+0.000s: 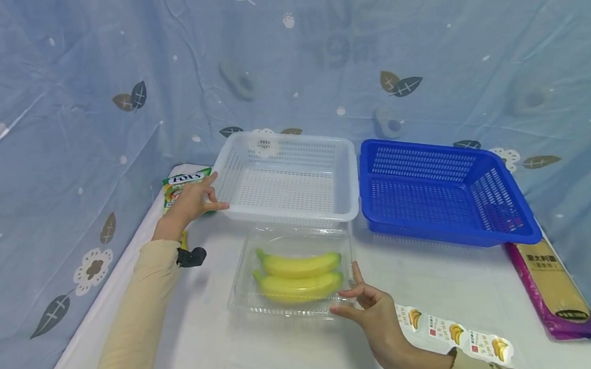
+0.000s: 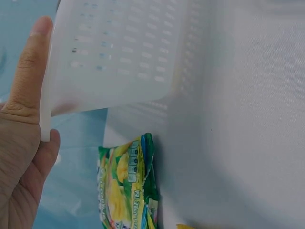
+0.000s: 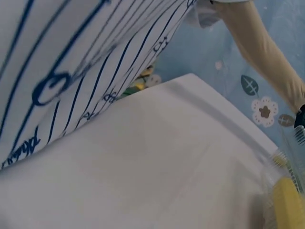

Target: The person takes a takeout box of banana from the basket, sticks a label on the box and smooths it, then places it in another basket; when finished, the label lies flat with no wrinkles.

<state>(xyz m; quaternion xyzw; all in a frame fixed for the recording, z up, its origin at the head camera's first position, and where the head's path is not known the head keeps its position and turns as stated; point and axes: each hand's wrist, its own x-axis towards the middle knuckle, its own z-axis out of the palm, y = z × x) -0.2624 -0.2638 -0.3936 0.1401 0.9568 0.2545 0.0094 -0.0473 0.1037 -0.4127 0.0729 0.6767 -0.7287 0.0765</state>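
My left hand (image 1: 192, 201) grips the left rim of a white perforated plastic basket (image 1: 346, 206). In the left wrist view, the left hand (image 2: 21, 138) lies along the rim of the basket (image 2: 119, 52), with part of a finger blurred behind its wall. A clear plastic box (image 1: 242, 296) stands in front of the basket, holding two yellow bananas (image 1: 303, 276). My right hand (image 1: 379, 320) pinches the box's front right edge between thumb and fingers. At the right side of the right wrist view, one banana (image 3: 287, 205) shows inside the box; the right hand is out of that view.
A blue basket (image 1: 450, 236) stands to the right of the white one. A pasta packet (image 1: 553, 286) lies near the right edge, partly under it. A strip of banana stickers (image 1: 455, 334) lies by my right wrist. A candy bag (image 2: 126, 186) sits beside my left hand.
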